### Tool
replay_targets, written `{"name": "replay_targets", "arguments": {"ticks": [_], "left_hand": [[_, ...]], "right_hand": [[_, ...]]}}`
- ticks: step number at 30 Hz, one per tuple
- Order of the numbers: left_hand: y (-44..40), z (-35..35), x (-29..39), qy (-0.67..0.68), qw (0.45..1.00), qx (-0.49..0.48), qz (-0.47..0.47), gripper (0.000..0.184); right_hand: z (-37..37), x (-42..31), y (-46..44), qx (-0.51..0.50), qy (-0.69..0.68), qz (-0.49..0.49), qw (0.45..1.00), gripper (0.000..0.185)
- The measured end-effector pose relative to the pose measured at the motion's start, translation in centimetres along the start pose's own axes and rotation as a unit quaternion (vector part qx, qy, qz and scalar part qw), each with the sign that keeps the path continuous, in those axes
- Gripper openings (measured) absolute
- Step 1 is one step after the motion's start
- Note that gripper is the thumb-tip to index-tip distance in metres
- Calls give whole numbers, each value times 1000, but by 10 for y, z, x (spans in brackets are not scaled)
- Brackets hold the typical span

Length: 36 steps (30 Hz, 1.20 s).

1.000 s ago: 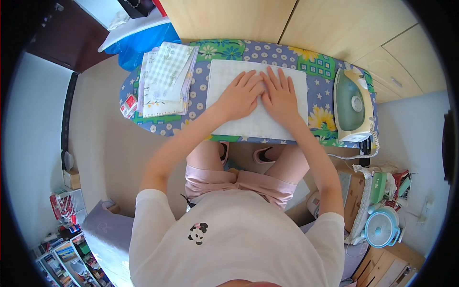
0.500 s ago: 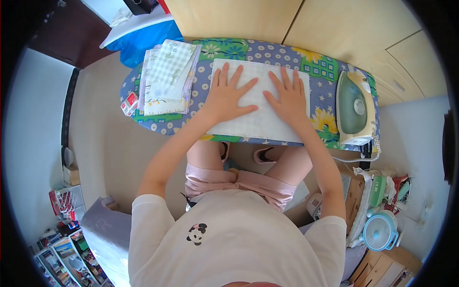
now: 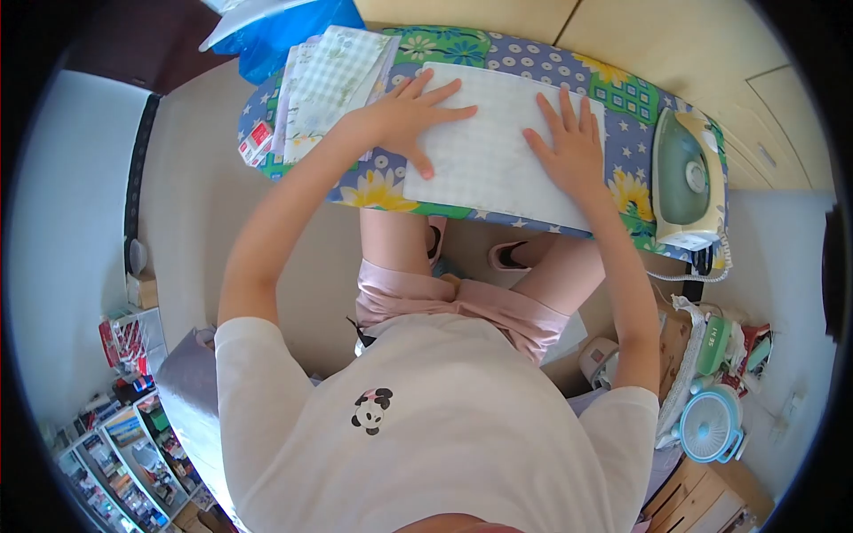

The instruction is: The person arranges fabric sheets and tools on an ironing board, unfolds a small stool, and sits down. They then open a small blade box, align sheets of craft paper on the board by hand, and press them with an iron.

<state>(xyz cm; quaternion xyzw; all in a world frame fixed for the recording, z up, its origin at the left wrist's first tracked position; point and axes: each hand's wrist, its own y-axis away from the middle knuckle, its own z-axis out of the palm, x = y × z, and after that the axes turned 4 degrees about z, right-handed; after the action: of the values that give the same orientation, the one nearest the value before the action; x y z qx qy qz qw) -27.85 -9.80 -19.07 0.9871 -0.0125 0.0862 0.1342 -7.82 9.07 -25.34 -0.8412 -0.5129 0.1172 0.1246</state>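
A white rectangular sheet with a faint check pattern (image 3: 498, 169) lies flat on the flowered cover of an ironing board (image 3: 378, 188). My left hand (image 3: 410, 123) is open at the sheet's left edge, fingers spread, its fingertips and thumb over the sheet and its palm beyond the edge. On the right part of the sheet rests my right hand (image 3: 573, 155), open, palm down, with the fingers apart. Left of my left hand is a pile of patterned sheets (image 3: 333, 84), checked green-white on top. An iron (image 3: 684, 182) stands at the board's right end.
A small red and white box (image 3: 256, 144) sits at the board's left edge. Behind the board are pale cupboard doors (image 3: 657, 53), with a blue bag (image 3: 293, 35) to their left. The iron's cord (image 3: 684, 277) hangs at the right. A light-blue fan (image 3: 711, 426) stands lower right.
My left hand has slid left across the sheet to its left edge. My right hand stays on the sheet's right part. The whole view has shifted, so the board appears higher and further right.
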Motion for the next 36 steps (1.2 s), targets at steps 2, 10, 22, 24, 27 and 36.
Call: {"name": "replay_targets", "arguments": {"ticks": [2, 10, 22, 24, 27, 36], "left_hand": [[0, -2, -3, 8, 999, 25, 24, 106], [-42, -21, 31, 1, 990, 134, 35, 76], [-91, 18, 85, -38, 986, 151, 55, 65], [-93, 27, 84, -56, 982, 172, 62, 65], [-94, 31, 84, -75, 976, 192, 65, 64], [-97, 37, 80, -66, 967, 237, 71, 66]], "right_hand": [[2, 4, 6, 15, -20, 9, 1000, 59], [-107, 46, 18, -8, -79, 101, 992, 56], [-139, 168, 14, -88, -14, 287, 954, 63], [-134, 176, 14, -102, -44, 291, 950, 63], [-134, 178, 15, -61, -75, 262, 960, 61], [-158, 110, -24, -45, -155, 173, 972, 54]]}}
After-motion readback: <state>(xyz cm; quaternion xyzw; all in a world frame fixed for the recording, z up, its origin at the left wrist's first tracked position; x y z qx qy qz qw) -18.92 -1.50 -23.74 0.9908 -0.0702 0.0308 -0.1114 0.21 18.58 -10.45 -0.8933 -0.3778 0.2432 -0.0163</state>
